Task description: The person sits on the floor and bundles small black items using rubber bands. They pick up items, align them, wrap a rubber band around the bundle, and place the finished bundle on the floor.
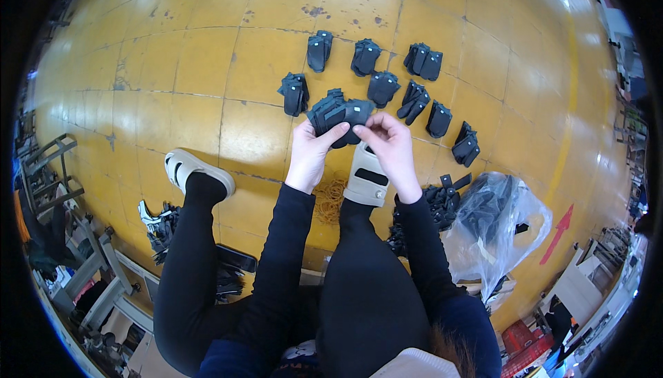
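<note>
A fanned bundle of dark fabric pieces [337,113], with a small pale tag on the top one, is held up between my hands. My left hand [312,151] is closed on its left side, the thumb pressed over the front. At the right end, my right hand [391,144] pinches the bundle between thumb and fingers. What the fingers behind the bundle do is hidden. Just beyond lie similar bundles, among them one at the near left [295,95], one in the middle [382,88] and one at the right [466,144].
Tan rubber bands [330,200] lie in a heap between my sandals [198,171]. Loose dark pieces [440,202] and a clear plastic bag [497,219] of dark items are at the right. More pieces [161,227] and a phone-like black slab [236,258] lie left. Metal frames [103,260] stand farther left.
</note>
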`<state>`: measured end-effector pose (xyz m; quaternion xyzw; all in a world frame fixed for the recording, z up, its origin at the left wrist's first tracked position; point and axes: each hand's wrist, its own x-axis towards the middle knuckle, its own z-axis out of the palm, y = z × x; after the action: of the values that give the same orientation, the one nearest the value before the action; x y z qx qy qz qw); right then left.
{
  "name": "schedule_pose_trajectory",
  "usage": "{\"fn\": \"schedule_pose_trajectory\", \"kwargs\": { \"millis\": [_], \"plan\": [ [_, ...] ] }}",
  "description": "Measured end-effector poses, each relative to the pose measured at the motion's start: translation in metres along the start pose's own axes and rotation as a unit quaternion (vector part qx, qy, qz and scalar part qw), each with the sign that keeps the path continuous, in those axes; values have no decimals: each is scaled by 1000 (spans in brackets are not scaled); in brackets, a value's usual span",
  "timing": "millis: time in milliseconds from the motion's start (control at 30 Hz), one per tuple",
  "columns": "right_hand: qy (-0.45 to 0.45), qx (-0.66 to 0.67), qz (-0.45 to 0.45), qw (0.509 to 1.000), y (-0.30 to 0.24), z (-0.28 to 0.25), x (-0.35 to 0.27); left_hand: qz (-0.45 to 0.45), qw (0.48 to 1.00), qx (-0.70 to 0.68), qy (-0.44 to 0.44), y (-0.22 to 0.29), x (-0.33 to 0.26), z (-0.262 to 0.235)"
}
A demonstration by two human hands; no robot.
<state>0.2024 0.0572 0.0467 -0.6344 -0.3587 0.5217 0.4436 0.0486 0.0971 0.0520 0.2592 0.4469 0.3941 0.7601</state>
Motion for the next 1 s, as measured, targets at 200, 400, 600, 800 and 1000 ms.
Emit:
{"fn": "schedule_pose_trajectory", "kwargs": {
  "millis": [200,400,600,800,1000],
  "plan": [
    [77,46,-12,996,-3,3,-7,-18,999,-50,13,-3,-7,10],
    [128,109,-21,986,-1,-4,-8,-15,999,-45,15,-5,-6,14],
    [110,130,-8,985,0,-8,-12,-5,999,-43,32,-4,-7,12],
    [81,167,32,982,7,6,-18,-13,999,-26,28,-6,-5,7],
    [53,219,44,973,12,13,-20,-13,1000,-1,26,-8,-5,5]
  ]
}}
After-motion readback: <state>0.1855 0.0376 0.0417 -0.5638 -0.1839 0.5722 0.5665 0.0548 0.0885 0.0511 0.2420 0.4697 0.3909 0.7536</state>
